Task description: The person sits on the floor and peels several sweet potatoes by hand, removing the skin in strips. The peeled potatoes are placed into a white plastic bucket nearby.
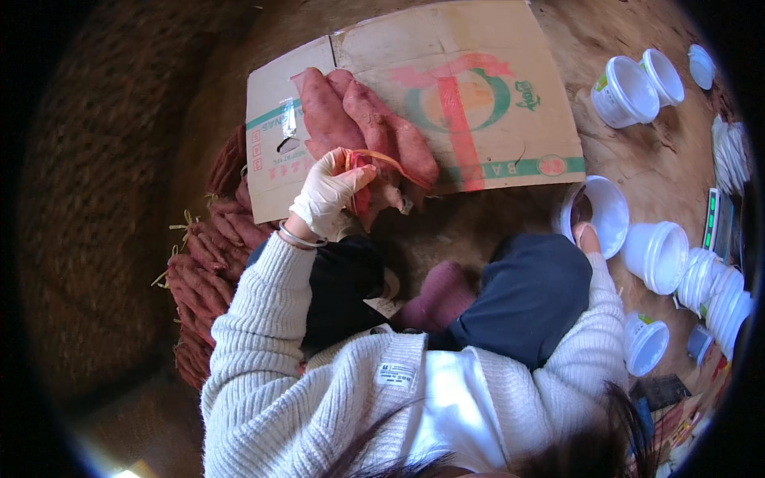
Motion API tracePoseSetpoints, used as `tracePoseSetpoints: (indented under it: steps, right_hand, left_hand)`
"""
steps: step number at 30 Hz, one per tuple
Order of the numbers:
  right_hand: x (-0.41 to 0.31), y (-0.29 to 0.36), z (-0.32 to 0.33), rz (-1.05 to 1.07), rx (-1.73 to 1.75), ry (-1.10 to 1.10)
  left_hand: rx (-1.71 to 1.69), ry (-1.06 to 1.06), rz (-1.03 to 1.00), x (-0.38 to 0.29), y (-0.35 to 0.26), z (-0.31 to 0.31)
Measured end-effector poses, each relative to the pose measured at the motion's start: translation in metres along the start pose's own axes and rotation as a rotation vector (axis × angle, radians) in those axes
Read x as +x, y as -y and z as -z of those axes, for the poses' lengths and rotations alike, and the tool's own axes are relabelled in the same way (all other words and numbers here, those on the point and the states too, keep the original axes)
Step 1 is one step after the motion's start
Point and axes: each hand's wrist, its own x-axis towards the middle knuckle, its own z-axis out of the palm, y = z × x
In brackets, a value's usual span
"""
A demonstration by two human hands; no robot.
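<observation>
My left hand [333,188], in a pale glove, pinches the edge of a red mesh net bag [360,185] with an orange rim, at the near ends of several sweet potatoes [373,119]. These lie on a flattened cardboard box [508,36] with red and green print. My right hand [587,238] is down beside my right knee, at the near rim of a white plastic tub [612,209]; most of its fingers are hidden, so its hold cannot be told.
Heaped bundles of sweet potatoes [200,284] lie on the left, some tied with straw-coloured strands. More white tubs [657,257] stand or lie on the right, along with a device with green lights [710,220]. Further tubs [624,92] are at the upper right.
</observation>
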Motion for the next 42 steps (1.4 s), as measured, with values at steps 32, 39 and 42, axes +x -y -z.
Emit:
tracePoseSetpoints:
  steps: [32,39,42]
  right_hand:
    - [-0.320,0.181,0.149,0.798,1.177,0.783]
    - [-0.335,0.256,0.092,0.789,1.019,0.986]
    - [-0.325,0.262,0.090,0.839,1.039,0.922]
  left_hand:
    - [0.308,0.181,-0.872,-0.028,-0.019,-0.040]
    - [-0.366,0.504,-0.162,-0.033,-0.008,-0.041]
    - [-0.385,0.439,-0.035,-0.028,-0.007,-0.034]
